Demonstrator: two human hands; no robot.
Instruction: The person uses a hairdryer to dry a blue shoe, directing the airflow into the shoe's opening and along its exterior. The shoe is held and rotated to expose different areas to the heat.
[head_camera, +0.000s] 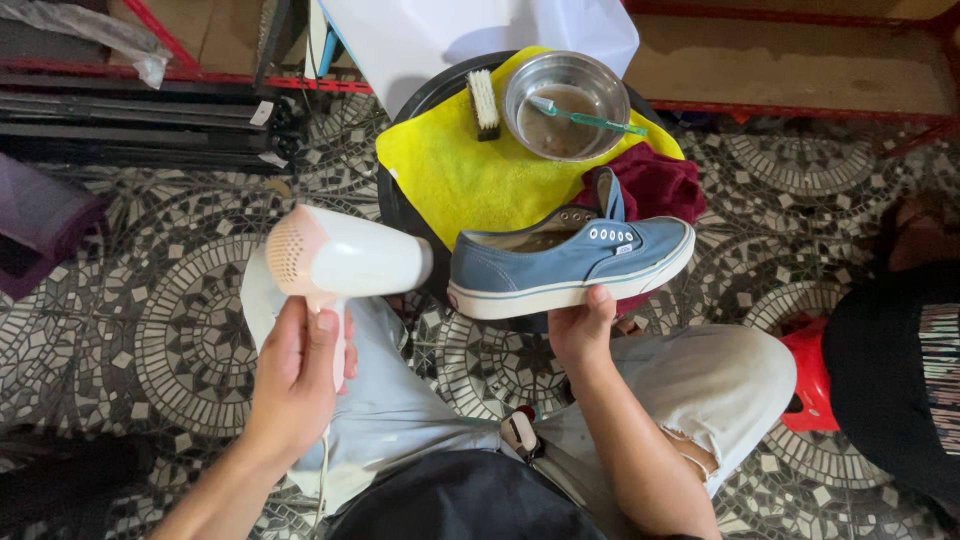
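My left hand grips the handle of a white hair dryer with a pink rear grille; its nozzle points right at the heel of a shoe. My right hand holds a blue canvas sneaker with a white sole from underneath, sideways, toe to the right, above my knees. The sneaker has no laces in its eyelets and its tongue stands up.
A round black stool ahead carries a yellow cloth, a scrub brush, a steel bowl of murky water with a green toothbrush, and a dark red rag. A red stool and another person's dark clothing are at right. The floor is patterned tile.
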